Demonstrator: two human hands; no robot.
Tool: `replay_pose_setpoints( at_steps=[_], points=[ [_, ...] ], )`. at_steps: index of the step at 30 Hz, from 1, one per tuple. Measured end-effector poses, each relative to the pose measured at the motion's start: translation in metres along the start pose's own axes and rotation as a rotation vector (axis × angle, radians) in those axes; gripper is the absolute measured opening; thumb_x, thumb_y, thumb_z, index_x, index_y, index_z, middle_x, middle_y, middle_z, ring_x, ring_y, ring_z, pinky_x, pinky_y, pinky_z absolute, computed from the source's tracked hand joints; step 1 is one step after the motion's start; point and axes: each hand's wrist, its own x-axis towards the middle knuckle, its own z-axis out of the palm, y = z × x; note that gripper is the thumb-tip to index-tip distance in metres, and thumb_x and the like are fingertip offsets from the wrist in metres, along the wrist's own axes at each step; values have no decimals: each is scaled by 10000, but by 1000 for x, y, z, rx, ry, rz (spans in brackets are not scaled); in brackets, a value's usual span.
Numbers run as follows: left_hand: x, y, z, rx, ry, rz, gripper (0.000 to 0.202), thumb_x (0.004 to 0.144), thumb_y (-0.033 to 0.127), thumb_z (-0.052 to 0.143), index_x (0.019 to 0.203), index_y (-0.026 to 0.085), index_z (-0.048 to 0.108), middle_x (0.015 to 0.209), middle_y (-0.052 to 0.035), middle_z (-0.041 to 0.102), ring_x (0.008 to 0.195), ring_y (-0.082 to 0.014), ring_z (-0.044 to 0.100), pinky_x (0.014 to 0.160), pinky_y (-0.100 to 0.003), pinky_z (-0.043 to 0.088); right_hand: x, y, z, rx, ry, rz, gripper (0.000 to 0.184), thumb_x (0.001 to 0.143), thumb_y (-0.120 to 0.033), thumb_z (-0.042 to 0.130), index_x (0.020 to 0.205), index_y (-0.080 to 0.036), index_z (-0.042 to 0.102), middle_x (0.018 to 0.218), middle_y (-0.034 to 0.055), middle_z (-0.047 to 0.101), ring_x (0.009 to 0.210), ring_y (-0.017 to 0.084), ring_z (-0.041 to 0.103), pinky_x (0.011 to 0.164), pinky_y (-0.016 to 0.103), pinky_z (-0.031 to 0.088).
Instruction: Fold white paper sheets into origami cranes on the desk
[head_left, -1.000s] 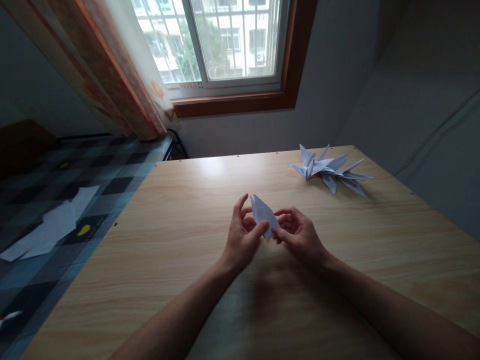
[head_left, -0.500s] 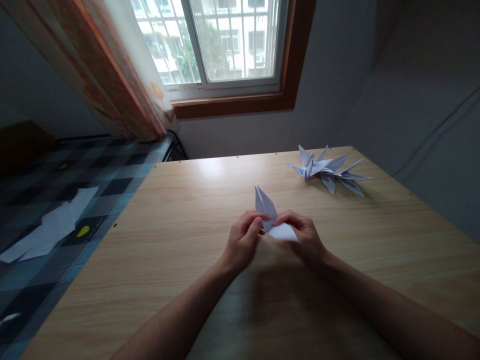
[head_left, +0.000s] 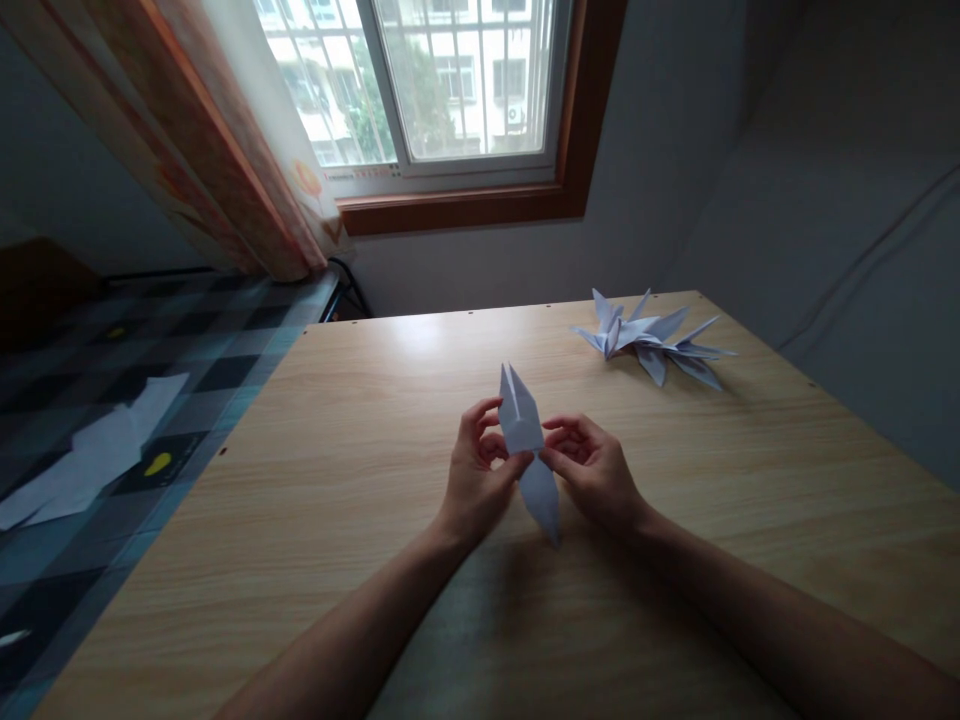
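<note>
Between my two hands is a piece of folded white paper [head_left: 523, 430], held above the wooden table [head_left: 360, 450]. Two narrow points rise at its far end, and a single pointed flap hangs down toward me. My left hand [head_left: 481, 470] pinches its left edge, thumb near the middle and a fingertip higher up. On the other side my right hand [head_left: 596, 468] pinches the paper at its middle crease between thumb and fingers. Several folded paper cranes [head_left: 652, 340] lie bunched together at the table's far right.
Left of the table, a checked cloth [head_left: 247, 350] covers a bed-like surface with white paper sheets [head_left: 97, 455] on it. A curtain [head_left: 217, 150] hangs beside the window [head_left: 465, 90] beyond the table. A cable [head_left: 862, 260] runs along the right wall.
The folded paper has turned and opened out, so its lower flap now points down toward me. My hands have shifted to its two side edges.
</note>
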Motion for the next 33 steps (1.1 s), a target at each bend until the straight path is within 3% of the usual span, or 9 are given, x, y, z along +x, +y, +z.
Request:
replay_pose_setpoints(
  at_steps=[3,6,9,13,18,22,24,28,33],
  points=[
    [-1,2,-1,50,13,45,716,696,191,769,1309,312,420,1092,-17,585,694,-84,586,634,-222,485,0,-2,0,-6,44,-16,329,733,-376,791,953,-211,609,783,8,650,727,152,651,685,281,550],
    [-1,6,-4,228,25,119,482,735,224,754,1180,266,572,1137,-50,576,802,-126,592,668,-241,482,1,-4,1,-10,61,-7,338,703,-383,815,914,-211,613,767,8,649,718,157,644,675,285,550],
    [-1,11,-5,413,-15,189,198,764,265,738,955,224,703,1168,-79,565,1007,-205,575,816,-313,488,0,-6,2,-4,64,-19,318,694,-372,821,875,-214,613,773,13,656,727,163,647,686,292,553],
    [0,14,-6,515,-88,212,127,796,305,713,884,222,751,1178,-94,592,1165,-275,512,983,-407,422,-2,-6,2,-21,105,-85,243,751,-333,778,886,-221,610,790,11,652,726,154,638,679,277,540],
    [-3,11,-3,325,-159,36,199,870,317,606,834,153,712,786,-49,680,734,-179,602,679,-289,464,-5,-7,0,-158,117,-207,205,797,-313,728,953,-219,633,824,8,621,743,149,608,693,283,517],
    [-4,8,1,34,-208,-153,245,816,382,681,850,153,601,678,-9,653,597,-140,592,563,-239,441,-5,-8,2,-80,12,-111,188,804,-351,718,893,-206,636,757,-1,631,651,136,600,579,255,501],
    [-3,6,2,-83,-171,-219,309,784,392,721,892,190,513,621,35,619,548,-131,591,544,-234,450,-4,-8,3,-35,9,-54,208,799,-377,717,818,-196,616,692,-10,631,569,124,583,505,238,477],
    [-1,-1,1,-77,8,-151,392,728,363,778,877,208,450,697,49,611,558,-97,581,542,-202,436,-4,-7,5,3,75,24,288,766,-410,736,728,-195,549,563,-41,582,441,104,524,415,221,426],
    [-1,-1,-2,184,-57,-85,245,793,379,711,803,167,589,667,16,561,569,-105,522,518,-214,383,-6,-5,5,-44,46,15,277,762,-373,740,700,-197,536,557,-52,536,453,98,506,432,217,426]
  ],
)
